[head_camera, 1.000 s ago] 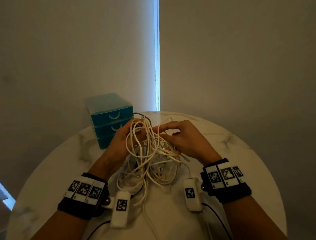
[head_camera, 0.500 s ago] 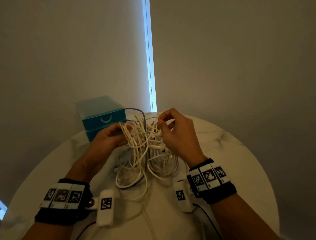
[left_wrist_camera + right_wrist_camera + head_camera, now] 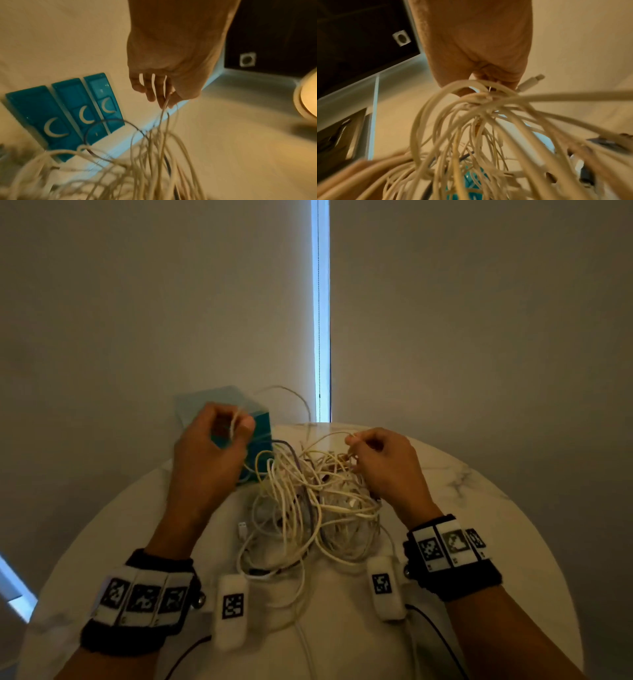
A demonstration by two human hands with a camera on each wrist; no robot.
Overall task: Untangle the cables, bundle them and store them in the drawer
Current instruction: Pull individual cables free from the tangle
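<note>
A tangle of white cables [image 3: 308,508] with a dark one among them lies in the middle of the round marble table [image 3: 479,508]. My left hand [image 3: 236,426] is raised in front of the teal drawer unit [image 3: 260,436] and pinches a thin white cable [image 3: 164,102] between thumb and fingers. To the right of the tangle, my right hand [image 3: 354,446] pinches a bunch of cable loops [image 3: 481,97] at its top. A white plug [image 3: 532,81] sticks out by its fingers. The drawer unit [image 3: 68,115] shows three shut drawers with crescent handles.
A loose USB plug [image 3: 242,529] lies at the tangle's left edge. Cable ends trail toward the table's near edge [image 3: 308,645]. Behind the table hang pale blinds with a bright gap [image 3: 320,337]. A dark wall with a socket [image 3: 247,59] appears in the wrist views.
My left hand has risen and moved left, drawing a thin cable up out of the tangle. My right hand has shifted to the right while still holding loops.
</note>
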